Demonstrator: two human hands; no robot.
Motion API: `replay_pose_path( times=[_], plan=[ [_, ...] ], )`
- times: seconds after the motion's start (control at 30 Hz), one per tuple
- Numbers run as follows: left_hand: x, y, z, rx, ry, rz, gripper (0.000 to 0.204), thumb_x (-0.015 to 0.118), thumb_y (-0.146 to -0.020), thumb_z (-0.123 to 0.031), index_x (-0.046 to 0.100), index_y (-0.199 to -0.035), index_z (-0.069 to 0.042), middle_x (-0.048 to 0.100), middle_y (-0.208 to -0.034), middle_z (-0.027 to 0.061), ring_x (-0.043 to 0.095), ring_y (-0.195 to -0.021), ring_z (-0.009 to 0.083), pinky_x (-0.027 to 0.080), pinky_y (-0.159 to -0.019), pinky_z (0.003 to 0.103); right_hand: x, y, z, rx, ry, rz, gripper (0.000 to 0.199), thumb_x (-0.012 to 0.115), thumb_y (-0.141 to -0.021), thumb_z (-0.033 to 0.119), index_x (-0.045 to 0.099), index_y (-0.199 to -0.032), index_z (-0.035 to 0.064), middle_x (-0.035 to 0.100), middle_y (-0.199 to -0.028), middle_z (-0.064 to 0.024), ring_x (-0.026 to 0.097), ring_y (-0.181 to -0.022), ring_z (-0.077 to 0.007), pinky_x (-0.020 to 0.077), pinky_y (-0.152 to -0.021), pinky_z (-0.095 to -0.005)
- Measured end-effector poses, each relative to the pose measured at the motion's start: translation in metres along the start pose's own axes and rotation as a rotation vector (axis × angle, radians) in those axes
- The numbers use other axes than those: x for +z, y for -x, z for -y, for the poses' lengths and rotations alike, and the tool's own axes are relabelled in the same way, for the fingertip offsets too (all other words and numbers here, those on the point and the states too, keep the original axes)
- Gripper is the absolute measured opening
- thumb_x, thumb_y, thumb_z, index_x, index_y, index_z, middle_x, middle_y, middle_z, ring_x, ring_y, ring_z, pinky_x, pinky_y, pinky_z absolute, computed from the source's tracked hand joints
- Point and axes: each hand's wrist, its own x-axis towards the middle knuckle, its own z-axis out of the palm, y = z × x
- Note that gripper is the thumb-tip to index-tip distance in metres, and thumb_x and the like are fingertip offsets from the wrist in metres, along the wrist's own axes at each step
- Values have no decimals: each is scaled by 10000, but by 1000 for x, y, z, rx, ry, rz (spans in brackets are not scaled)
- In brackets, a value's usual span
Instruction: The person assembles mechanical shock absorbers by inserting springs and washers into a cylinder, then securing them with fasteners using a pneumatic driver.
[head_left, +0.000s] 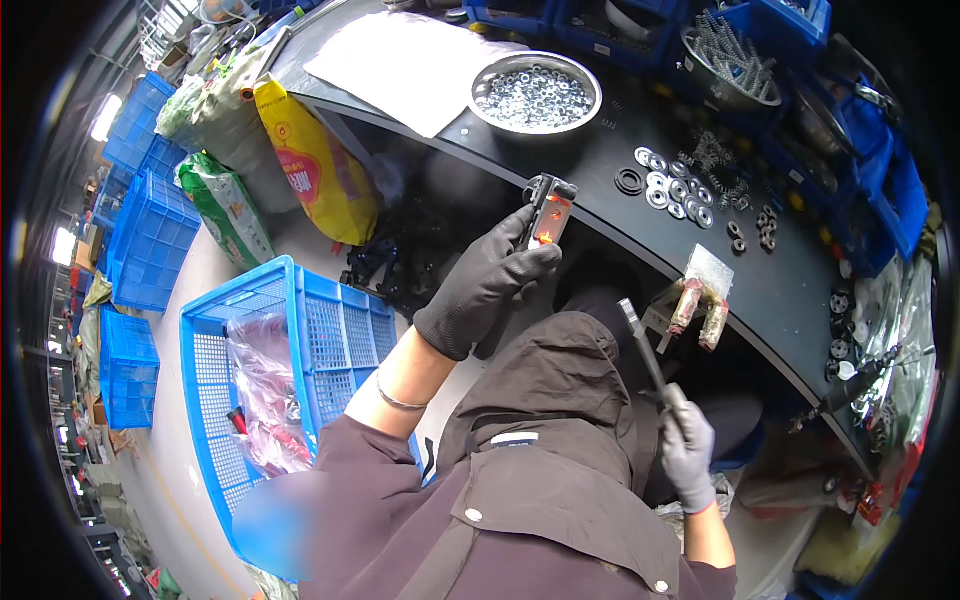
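Note:
My left hand (490,275), in a black glove, is raised in front of the table edge. Its fingers are closed around a small black block-shaped part (551,212), whose pale metal face carries orange-red patches. Lower and to the right, my right hand (688,445) wears a grey glove. It grips a slim metal rod-like tool (645,345), whose thicker end points up and away from me. Between the hands and the table, a metal plate fixture (708,270) with two wrapped stubs sticks out at the table's edge.
On the dark table (620,120) stands a steel bowl (536,128) of small nuts. Loose bearings and rings (680,187) lie right of it, near a bowl of springs (730,60). A blue crate (290,330) holding plastic-wrapped things stands at my left, below a yellow sack (315,165).

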Motion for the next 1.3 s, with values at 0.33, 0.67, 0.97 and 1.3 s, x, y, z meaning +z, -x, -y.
replay_pose_path(
  times=[0.33,0.67,0.97,1.3],
  plan=[
    [14,-9,22,69,-52,-21,850,753,-835,-141,237,-1463,108,568,-1265,95,523,-1115,80,423,-970,255,-24,-56,92,-268,404,17,558,563,-735,-131,636,-1242,90,577,-771,-108,584,-656,-244,476,-593,-317],
    [19,-24,36,664,-824,-283,850,774,-761,-217,328,-1434,51,639,-1083,228,670,-947,307,511,-838,339,-25,-62,72,108,-178,125,425,561,-861,-59,600,-1277,13,591,-767,-23,554,-683,-106,467,-605,-266],
    [37,-30,28,851,-783,-283,789,746,-744,-89,374,-1429,32,610,-768,44,525,-571,75,450,-557,219,-30,-56,70,698,-944,234,405,580,-896,29,587,-1301,48,538,-734,-15,414,-536,-68,323,-477,-192],
    [43,-39,-4,778,-972,-56,887,766,-719,-195,324,-1472,-40,563,-679,99,592,-578,266,477,-543,376,-49,-56,69,529,-641,138,381,591,-891,16,633,-1264,80,561,-724,-1,436,-586,-58,353,-515,-197]
  ],
)
